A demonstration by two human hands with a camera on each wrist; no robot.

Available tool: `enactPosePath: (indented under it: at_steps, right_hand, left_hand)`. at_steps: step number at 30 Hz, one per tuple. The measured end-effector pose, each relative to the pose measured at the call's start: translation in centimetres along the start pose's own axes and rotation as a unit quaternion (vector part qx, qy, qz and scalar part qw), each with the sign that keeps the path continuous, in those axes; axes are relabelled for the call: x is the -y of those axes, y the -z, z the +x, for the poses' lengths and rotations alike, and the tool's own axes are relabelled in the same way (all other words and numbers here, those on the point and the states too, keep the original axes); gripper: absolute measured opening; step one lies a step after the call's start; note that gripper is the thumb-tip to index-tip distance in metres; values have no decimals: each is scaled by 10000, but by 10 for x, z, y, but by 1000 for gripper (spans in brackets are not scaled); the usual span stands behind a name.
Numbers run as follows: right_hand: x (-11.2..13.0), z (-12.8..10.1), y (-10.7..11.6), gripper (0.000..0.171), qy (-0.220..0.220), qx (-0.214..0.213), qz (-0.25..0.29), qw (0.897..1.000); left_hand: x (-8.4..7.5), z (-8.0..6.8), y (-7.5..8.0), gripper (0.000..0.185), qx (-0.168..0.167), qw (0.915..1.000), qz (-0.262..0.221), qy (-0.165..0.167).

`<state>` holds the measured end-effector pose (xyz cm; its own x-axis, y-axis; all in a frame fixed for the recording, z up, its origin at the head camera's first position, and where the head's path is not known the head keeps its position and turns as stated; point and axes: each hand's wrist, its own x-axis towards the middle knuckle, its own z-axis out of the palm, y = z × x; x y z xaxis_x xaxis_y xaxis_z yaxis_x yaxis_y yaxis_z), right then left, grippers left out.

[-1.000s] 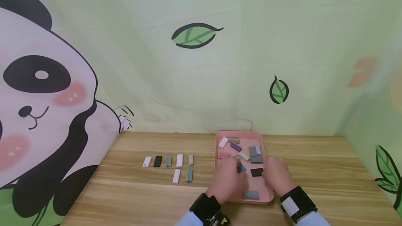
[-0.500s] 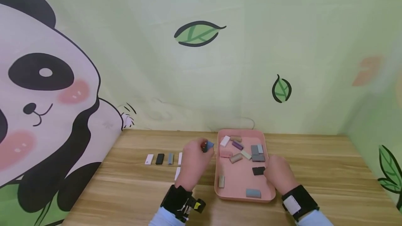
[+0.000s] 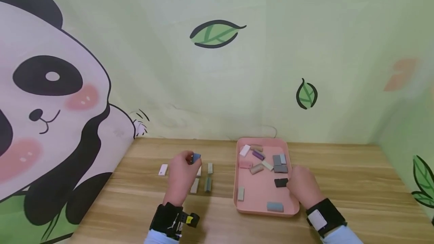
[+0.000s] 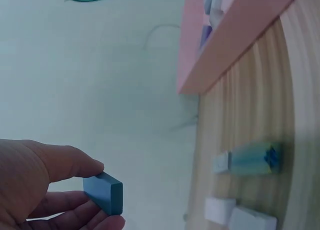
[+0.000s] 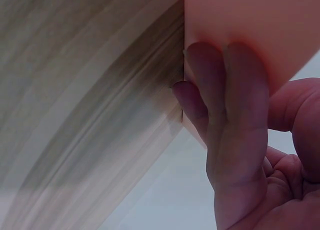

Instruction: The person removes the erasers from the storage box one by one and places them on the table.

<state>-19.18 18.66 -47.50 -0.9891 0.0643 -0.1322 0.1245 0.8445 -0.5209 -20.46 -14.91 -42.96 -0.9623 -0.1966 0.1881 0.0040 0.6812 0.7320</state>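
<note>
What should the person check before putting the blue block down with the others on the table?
1. Blue block pinched firmly in the left hand: ok.
2. Block lifted free of the wooden table: ok.
3. Right hand steadying the pink tray: ok, fingers touch its side.
4. Free spot among the row of blocks: cannot tell, the hand hides part of it.
5. Matching blue block already laid out: cannot tell.
</note>
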Motion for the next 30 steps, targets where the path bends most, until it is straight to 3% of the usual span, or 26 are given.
enactPosePath:
  at_steps: [5, 15, 22, 30]
  right_hand:
    - [1, 0, 1, 5, 25, 39, 18, 10000]
    - [0, 0, 2, 9, -34, 150, 10, 9999]
    - [0, -2, 3, 9, -49, 154, 43, 9999]
    - [0, -1, 2, 8, -42, 111, 125, 9999]
  left_hand:
    - [25, 2, 5, 31, -97, 9995, 192, 223]
    - [64, -6, 3, 30, 217, 9958, 601, 650]
    - [76, -8, -4, 20, 278, 9928, 864, 782]
    - [74, -8, -4, 18, 307, 9888, 1143, 906]
